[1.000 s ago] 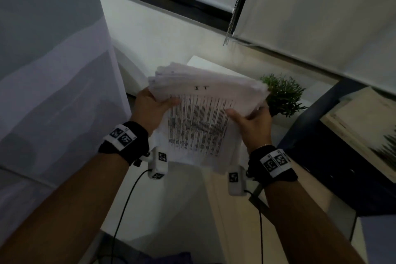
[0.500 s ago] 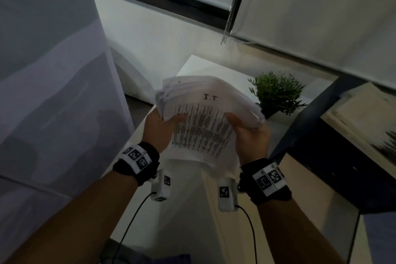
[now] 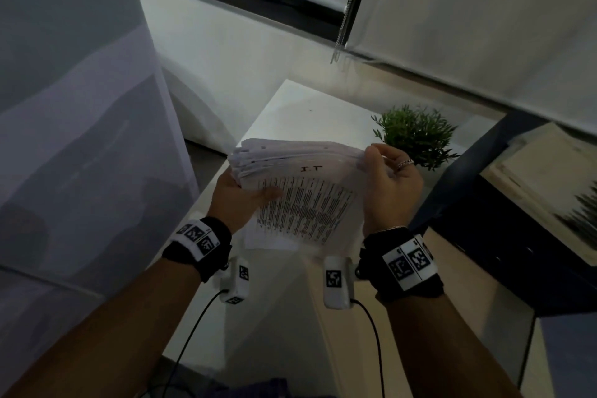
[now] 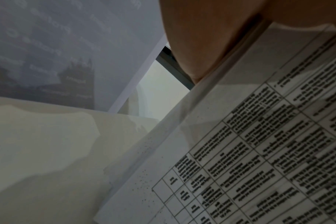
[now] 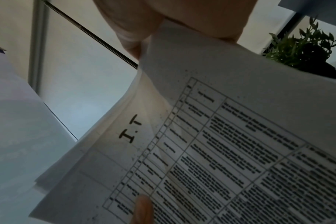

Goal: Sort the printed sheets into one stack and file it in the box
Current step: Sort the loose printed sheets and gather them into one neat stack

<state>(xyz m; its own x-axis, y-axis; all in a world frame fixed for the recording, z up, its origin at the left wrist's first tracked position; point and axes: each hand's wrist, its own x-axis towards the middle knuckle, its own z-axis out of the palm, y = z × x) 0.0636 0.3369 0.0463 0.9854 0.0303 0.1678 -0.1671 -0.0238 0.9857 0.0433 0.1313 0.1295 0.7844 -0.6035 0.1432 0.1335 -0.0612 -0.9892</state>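
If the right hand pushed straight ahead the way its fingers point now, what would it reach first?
Probably the small green plant, which sits just beyond the right hand that pinches the stack of printed sheets at its far right corner. Depth is unclear; the hand may pass short of it.

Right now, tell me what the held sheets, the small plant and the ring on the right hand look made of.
Printed sheets: thin matte white paper; they bend and fan at the edges, with black table print.
Small plant: fine green leaves, possibly plastic; real or artificial cannot be told.
Ring on the right hand: looks like silvery metal, glinting slightly.
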